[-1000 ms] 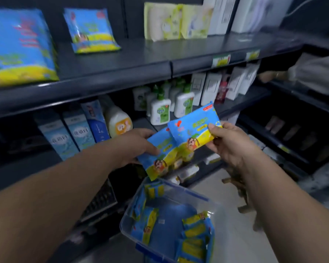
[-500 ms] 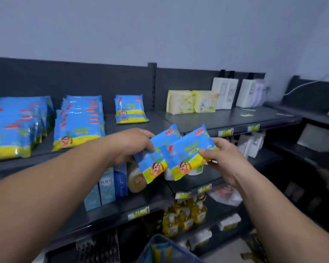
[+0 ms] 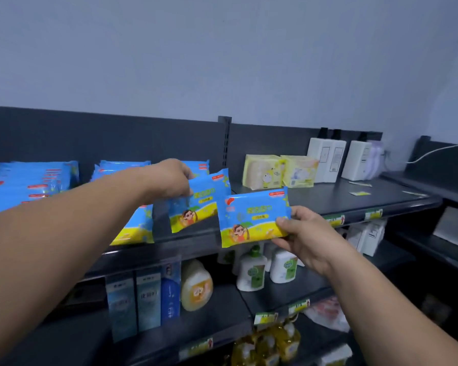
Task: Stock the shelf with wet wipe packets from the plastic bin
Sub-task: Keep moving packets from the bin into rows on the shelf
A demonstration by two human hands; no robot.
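Observation:
My left hand (image 3: 167, 180) grips a blue and yellow wet wipe packet (image 3: 201, 204) by its upper left corner, over the top shelf (image 3: 328, 199). In my right hand (image 3: 304, 233) is a second wet wipe packet (image 3: 251, 220), pinched at its lower right corner just in front of the shelf's front edge. Stacks of the same packets (image 3: 32, 180) lie along the left of the top shelf, and one leans at the front (image 3: 135, 228). The plastic bin is out of view.
Pale yellow packs (image 3: 265, 171) and white boxes (image 3: 328, 159) stand further right on the top shelf. The shelf below holds blue cartons (image 3: 146, 302), a round bottle (image 3: 196, 286) and white pump bottles (image 3: 251, 270). Yellow bottles (image 3: 270, 344) fill the lowest shelf.
Both hands rose from above the bin to the top shelf. The two packets, held overlapping before, have come apart; the left one has moved in over the shelf. The bin has dropped out of view.

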